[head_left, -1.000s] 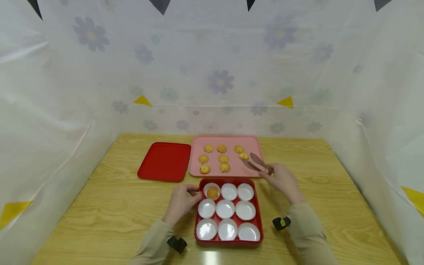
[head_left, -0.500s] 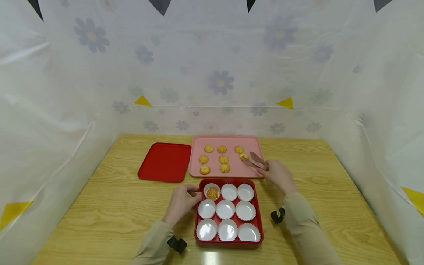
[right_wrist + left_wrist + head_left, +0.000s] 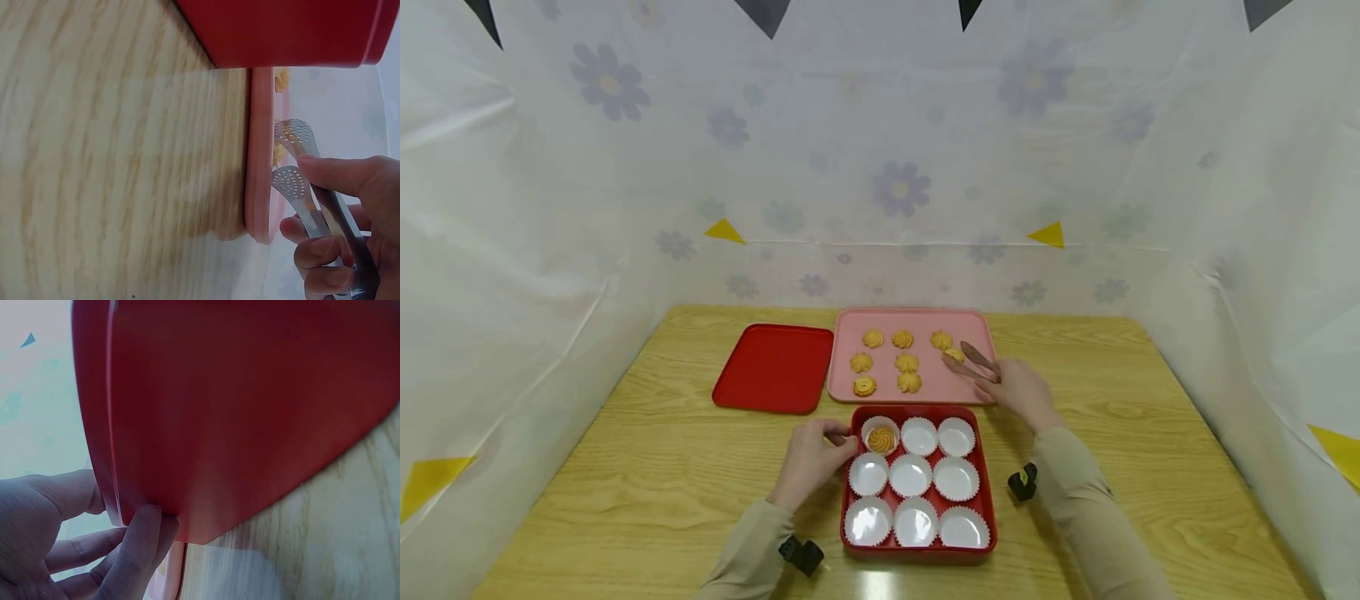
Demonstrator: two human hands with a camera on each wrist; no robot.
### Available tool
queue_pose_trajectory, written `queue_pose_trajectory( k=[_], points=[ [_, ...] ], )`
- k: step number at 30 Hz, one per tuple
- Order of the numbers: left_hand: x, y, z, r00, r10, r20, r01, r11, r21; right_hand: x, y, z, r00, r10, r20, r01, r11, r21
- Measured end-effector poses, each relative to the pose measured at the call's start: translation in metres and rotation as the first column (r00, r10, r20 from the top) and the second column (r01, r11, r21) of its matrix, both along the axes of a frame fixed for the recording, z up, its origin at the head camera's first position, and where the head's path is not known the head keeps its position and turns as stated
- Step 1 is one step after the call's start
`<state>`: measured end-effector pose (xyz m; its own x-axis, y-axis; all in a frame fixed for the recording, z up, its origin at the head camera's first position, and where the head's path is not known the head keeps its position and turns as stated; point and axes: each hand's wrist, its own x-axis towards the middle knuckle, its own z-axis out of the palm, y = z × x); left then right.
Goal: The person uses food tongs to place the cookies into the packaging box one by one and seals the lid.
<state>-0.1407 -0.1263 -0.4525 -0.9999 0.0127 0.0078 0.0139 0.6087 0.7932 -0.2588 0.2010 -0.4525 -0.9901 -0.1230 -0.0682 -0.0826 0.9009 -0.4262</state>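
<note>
The right hand grips a pair of tongs, fingers curled round the handles. The perforated tips point toward ten o'clock and sit on either side of a cookie at the three o'clock edge of the pink tray; whether they touch it cannot be told. Six more cookies lie on the tray. The left hand pinches the nine o'clock wall of the red box, thumb and fingers closed on its rim. The box holds nine white paper cups; the one at eleven o'clock has a cookie in it. A red lid lies at nine o'clock of the tray.
</note>
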Motion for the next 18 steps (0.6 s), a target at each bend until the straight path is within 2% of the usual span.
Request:
queue_pose_trajectory(
  k=[7,18],
  points=[
    [-0.0003,-0.0003,-0.0001,1.0,-0.001,-0.012,0.001,1.0,0.004,-0.0013,-0.0042,0.0023,1.0,0.004,0.016,-0.004,1.0,-0.006],
    [0.0004,-0.0002,0.0002,1.0,0.002,-0.006,-0.002,1.0,-0.003,-0.0034,-0.008,0.0017,1.0,0.013,-0.008,-0.013,1.0,0.013]
  ],
)
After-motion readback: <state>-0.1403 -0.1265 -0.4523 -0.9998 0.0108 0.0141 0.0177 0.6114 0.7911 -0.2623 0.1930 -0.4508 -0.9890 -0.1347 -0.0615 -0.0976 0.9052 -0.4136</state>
